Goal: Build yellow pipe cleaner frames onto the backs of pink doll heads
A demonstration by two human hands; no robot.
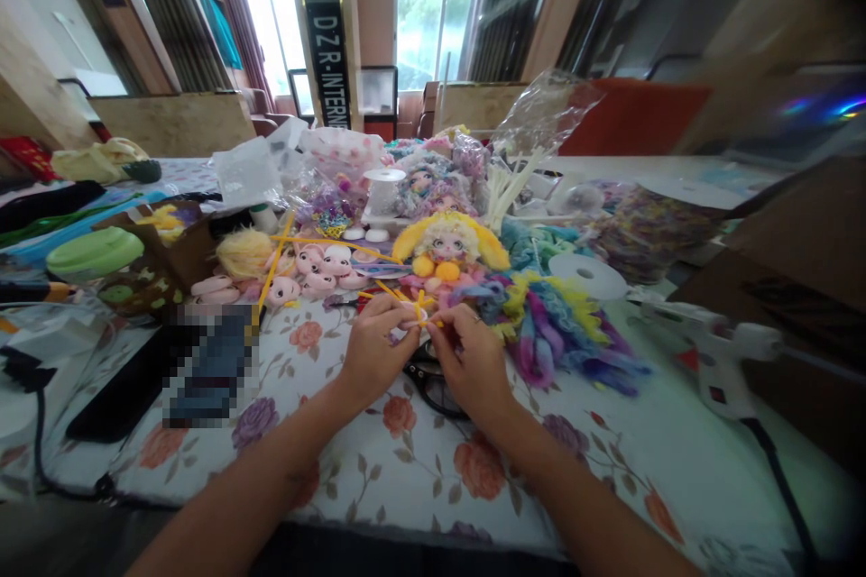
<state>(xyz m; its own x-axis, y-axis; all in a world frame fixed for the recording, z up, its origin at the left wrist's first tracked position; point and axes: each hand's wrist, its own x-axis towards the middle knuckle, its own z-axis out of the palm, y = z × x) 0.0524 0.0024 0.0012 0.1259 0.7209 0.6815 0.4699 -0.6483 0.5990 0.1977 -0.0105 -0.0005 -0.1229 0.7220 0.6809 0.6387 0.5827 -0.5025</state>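
My left hand (374,348) and my right hand (471,359) meet above the flowered tablecloth (433,460), both pinched on thin yellow pipe cleaners (418,305) that cross between my fingertips. Black scissors (428,379) lie on the cloth right under my hands. Just beyond them sits a doll with yellow hair (448,243) and a heap of rainbow fluffy yarn (555,325). Longer yellow pipe cleaners (298,243) lie across several pink doll heads (317,266) to the left.
A white glue gun (717,352) with its cord lies at the right. A white spool (382,189), plastic bags of craft parts (338,162) and a brown box (169,252) crowd the back. A dark blurred object (209,370) and a green lid (95,251) are at the left.
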